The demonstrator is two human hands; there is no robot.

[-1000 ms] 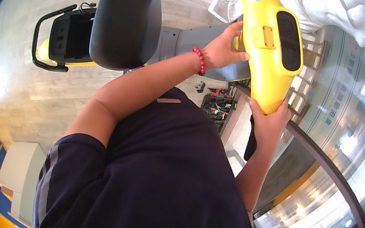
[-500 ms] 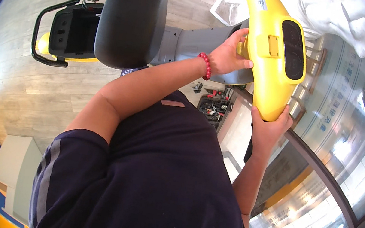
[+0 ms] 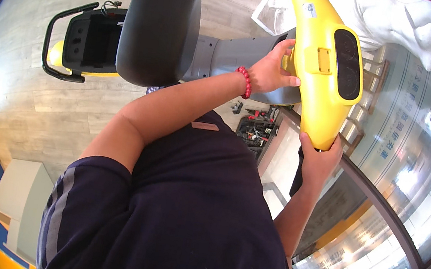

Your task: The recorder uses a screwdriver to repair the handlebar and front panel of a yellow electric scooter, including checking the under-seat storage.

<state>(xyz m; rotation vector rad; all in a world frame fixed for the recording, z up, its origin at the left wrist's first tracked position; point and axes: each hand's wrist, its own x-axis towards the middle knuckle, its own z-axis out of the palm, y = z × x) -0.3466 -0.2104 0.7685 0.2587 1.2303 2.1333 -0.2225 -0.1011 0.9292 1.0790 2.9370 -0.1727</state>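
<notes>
A yellow scooter handlebar cover (image 3: pixel 315 112) slants down the upper right, with a dark oval display panel (image 3: pixel 346 65) set in its right side. My left hand (image 3: pixel 272 76), with a red bead bracelet on the wrist, holds its left edge. The thumb rests on the yellow shell and the fingers curl toward its inner side, their tips partly hidden. My right hand (image 3: pixel 321 159) clasps the cover's near end between thumb and fingers. Beside that wrist a black grip (image 3: pixel 297 176) shows in part.
The scooter's black seat (image 3: pixel 159 30) and open rear compartment (image 3: pixel 93 40) with a black rail (image 3: pixel 50 39) lie left. An open toolbox (image 3: pixel 257 129) sits on the floor below the scooter's grey body (image 3: pixel 232 54). A white sculpture (image 3: pixel 402 23) and glass case (image 3: pixel 382 202) stand right.
The whole view has shifted slightly, with the scooter now a little lower and farther right. My right hand has slid a bit off the cover's near end, baring a small dark spot there.
</notes>
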